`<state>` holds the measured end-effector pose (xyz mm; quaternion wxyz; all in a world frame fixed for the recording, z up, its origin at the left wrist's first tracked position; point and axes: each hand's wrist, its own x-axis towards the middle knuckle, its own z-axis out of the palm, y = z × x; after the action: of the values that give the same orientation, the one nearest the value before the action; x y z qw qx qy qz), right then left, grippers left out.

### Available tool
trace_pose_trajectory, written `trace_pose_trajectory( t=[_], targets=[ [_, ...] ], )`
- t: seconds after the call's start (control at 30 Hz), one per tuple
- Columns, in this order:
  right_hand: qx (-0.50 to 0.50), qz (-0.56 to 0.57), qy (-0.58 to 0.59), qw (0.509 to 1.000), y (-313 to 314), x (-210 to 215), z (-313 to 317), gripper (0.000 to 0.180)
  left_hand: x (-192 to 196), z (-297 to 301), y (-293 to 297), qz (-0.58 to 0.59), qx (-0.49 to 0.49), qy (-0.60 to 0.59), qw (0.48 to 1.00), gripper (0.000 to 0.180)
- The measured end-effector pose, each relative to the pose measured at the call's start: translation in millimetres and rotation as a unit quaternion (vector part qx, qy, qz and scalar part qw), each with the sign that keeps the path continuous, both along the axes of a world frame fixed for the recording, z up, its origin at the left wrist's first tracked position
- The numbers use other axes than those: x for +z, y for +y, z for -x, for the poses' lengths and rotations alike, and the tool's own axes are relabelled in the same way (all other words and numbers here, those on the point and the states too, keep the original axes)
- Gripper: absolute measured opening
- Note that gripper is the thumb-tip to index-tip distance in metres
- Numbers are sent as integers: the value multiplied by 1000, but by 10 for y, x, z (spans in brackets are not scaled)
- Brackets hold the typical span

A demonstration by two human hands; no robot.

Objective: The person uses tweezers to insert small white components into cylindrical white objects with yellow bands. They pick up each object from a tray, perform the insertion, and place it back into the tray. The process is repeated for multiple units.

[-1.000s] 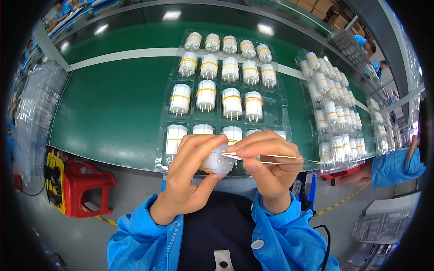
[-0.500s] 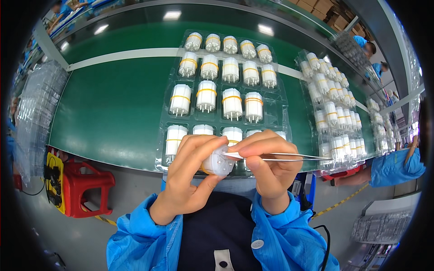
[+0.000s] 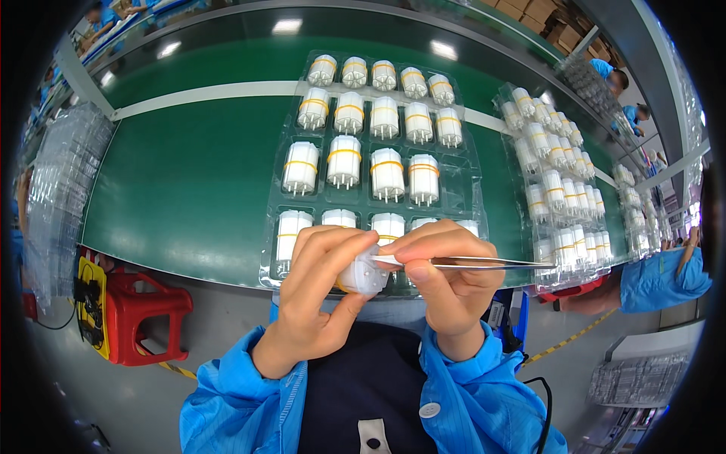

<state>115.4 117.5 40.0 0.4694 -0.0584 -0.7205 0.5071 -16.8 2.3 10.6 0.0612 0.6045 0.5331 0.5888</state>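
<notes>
Green belt (image 3: 181, 181): broad, glossy, with a white stripe (image 3: 204, 92) running across its far part; ceiling lights reflected at its far edge.
Grey floor (image 3: 113, 393): a yellow-black tape line (image 3: 172, 368) on it.
Red stool (image 3: 144, 314): under the near left edge of the belt, just beside a yellow box (image 3: 89, 303) with black cables.
Clear empty trays (image 3: 64, 181): stacked at the left.
Cardboard boxes (image 3: 544, 15): far right, top.
Other workers in blue (image 3: 616, 76): along the right.
</notes>
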Motion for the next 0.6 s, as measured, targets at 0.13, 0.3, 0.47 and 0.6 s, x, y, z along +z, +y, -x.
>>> trace_pose_trajectory(
  t=[0.13,0.3,0.47,0.6],
  targets=[
    [-9,-46,-43,998,2,71,9,9,13,-13,15,-4,26,22,999,55],
    [0,-147,-140,979,30,275,-11,8,5,-35,22,-2,37,21,999,55],
    [52,146,75,985,-137,39,-60,14,46,12,65,-33,50,45,997,58],
    [30,57,10,998,-186,23,-56,17,-143,-144,111,-71,-19,-169,983,60]
  ],
)
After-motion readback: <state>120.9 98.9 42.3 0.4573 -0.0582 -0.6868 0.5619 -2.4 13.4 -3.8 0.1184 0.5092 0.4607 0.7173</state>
